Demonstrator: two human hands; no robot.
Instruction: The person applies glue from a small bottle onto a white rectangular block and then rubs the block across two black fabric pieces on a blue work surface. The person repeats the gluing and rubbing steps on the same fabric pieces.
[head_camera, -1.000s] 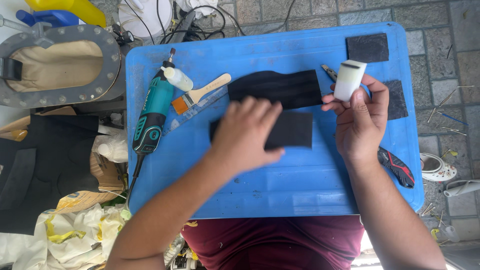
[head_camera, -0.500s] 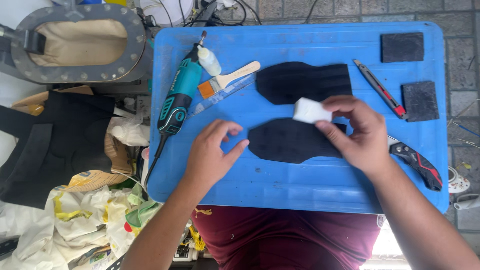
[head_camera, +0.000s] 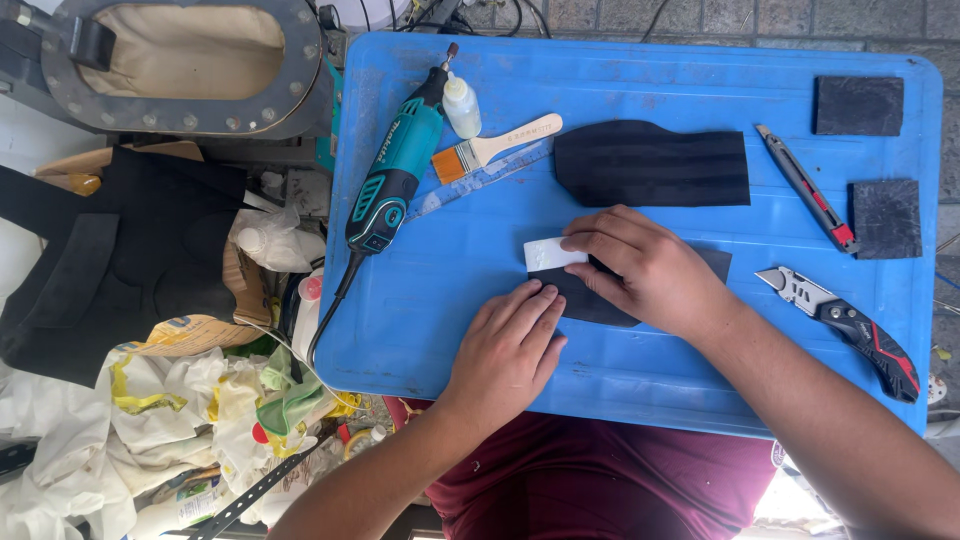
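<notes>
The right hand (head_camera: 650, 270) closes its fingers on a small white block (head_camera: 553, 254) and presses it on the black rubber piece (head_camera: 600, 295) near the middle of the blue table (head_camera: 640, 80). The left hand (head_camera: 510, 345) lies flat and open, holding nothing, its fingertips on the near left edge of the piece. To do it well, I think the left hand must pin the piece firmly while the block moves with even pressure.

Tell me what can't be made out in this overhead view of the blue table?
- Black piece: mostly covered by the right hand, so its full outline is hidden.
- White block: its right end sits under the right hand's fingers; its full length is unclear.
- Whether the left hand presses the piece's edge or only the table: cannot tell.
- Folding knife: its blade edge is too small to see.
</notes>
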